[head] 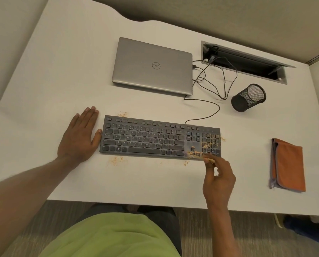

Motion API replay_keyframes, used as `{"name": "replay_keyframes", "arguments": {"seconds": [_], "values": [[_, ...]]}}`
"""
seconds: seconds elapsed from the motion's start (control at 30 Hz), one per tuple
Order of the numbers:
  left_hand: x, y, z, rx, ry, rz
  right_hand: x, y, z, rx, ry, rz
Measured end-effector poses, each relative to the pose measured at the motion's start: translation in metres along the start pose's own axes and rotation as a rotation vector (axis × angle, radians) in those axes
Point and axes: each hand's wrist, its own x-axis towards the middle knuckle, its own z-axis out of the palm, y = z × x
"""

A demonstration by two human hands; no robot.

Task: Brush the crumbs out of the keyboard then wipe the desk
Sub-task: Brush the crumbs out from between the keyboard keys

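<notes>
The brushing step is in hand, and the wiping has not begun. The keyboard (151, 140) lies across the middle of the frame on the white desk (52, 80), its cable (213, 113) running up toward the closed laptop (153, 65) at upper centre. The left hand (78, 136) lies flat at centre left, fingers straight and close together, the thumb touching the keyboard's left end; I judge it is steadying the board. The right hand (218, 175), right of centre and lower down, pinches a small brush (207, 158) between thumb and fingers. The brush is blurred and its shape is hard to make out, but its pale tip sits at the keyboard's lower right edge, by the arrow keys. Crumbs (209, 142) lie thick over the number pad at the right end, while the letter keys look mostly clean. Smaller patches lie on the desk: just above the keyboard's upper left corner, just below its lower edge, and beside its right end. The orange cloth (288, 164) lies folded at the right of the frame, well apart from both hands. A mesh pen cup (247, 98) sits at upper right. The next move, as I judge it, calls for short, light strokes across the number pad, sweeping outward off the right or lower edge, not deeper between the keys. Only after that comes the cloth.
</notes>
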Motion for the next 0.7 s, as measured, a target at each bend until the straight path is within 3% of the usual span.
{"name": "replay_keyframes", "arguments": {"seconds": [0.17,0.43,0.7], "values": [[0.0,0.0,0.0,0.009,-0.004,-0.002,0.002,-0.007,0.011,0.091,0.089,0.077],[0.0,-0.001,0.002,0.015,-0.008,0.0,-0.007,-0.001,0.006,-0.004,0.036,0.082],[0.0,-0.002,0.003,0.015,-0.018,0.0,0.002,-0.013,0.014,0.076,0.099,0.082]]}}
